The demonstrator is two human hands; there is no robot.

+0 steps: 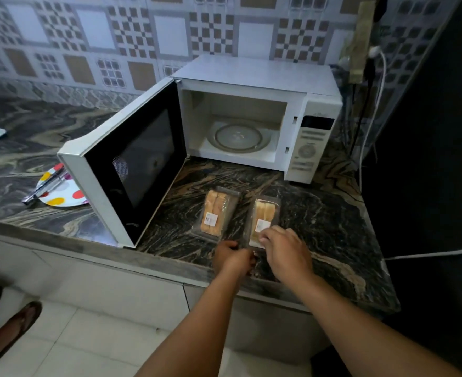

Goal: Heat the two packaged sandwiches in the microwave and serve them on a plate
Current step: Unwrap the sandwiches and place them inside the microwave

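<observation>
Dark marbled counter (319,221) against patterned tile wall. Far left: polka-dot plate (61,195) with metal tongs (46,187) lying across it. White microwave (254,110) next, door (126,170) swung open leftward, glass turntable (238,137) bare. In front, two packaged sandwiches side by side: left sandwich pack (215,212) untouched; right sandwich pack (262,219) at near end under both hands. Left hand (234,257) fingers curled at pack's near corner, grip unclear. Right hand (284,248) fingers pinching pack's top film.
</observation>
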